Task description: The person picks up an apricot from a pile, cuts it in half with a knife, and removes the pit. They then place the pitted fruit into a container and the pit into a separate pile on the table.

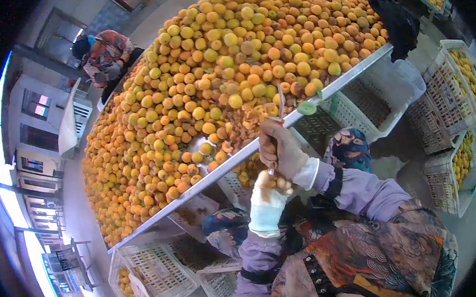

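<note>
Right hand (282, 148) grips curved metal knife (281, 103) beside round orange-yellow fruit (192, 105) heaped behind silver metal rim (202, 184); left hand (273, 185) curled near right, cannot tell if holding anything.

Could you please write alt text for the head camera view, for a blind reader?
A person's right hand holds a thin curved blade over the metal rim of a table heaped with round yellow-orange fruit, the left hand close by. Plastic crates stand around; another person is at upper left.
</note>
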`<state>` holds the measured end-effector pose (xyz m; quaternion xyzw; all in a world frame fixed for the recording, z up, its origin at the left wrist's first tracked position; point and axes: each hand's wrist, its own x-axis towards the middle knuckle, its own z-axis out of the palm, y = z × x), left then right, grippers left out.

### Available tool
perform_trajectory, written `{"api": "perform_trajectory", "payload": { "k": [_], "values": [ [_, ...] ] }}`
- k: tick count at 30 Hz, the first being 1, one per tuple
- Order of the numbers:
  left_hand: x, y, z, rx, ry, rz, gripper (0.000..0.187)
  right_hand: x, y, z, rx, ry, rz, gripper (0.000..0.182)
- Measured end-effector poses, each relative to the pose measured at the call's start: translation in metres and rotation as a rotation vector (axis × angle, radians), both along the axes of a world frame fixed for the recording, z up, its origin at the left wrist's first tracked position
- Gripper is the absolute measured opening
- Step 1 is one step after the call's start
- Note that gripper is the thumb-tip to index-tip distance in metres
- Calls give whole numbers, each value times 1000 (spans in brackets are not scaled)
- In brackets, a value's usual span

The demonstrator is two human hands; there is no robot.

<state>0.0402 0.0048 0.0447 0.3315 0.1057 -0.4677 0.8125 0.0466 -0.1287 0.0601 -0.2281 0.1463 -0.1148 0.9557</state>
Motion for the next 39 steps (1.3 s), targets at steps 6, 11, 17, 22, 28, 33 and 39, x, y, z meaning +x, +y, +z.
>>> {"api": "perform_trajectory", "payload": {
  "k": [6, 11, 17, 22, 28, 33, 39],
  "values": [
    [31, 0, 7, 60, -237, 62, 15, 14, -31, 16, -185, -121, -165, 25],
    [59, -9, 17, 670, -859, 39, 16, 12, -46, 18, -210, -91, -138, 27],
    [76, 8, -6, 770, -871, 165, 15, 12, -60, -11, -236, 3, -104, 24],
    [74, 20, -6, 946, -1239, 109, 16, 11, -62, -7, -209, 35, -121, 25],
    [116, 56, 5, 996, -1249, 310, 15, 9, -63, -16, -231, 43, -40, 19],
    [123, 73, 41, 1096, -1328, 88, 13, 5, -59, 0, -218, 67, -34, 16],
    [88, 82, 31, 1051, -1295, -54, 16, 6, -56, -3, -248, 150, 108, 24]
  ]
}}
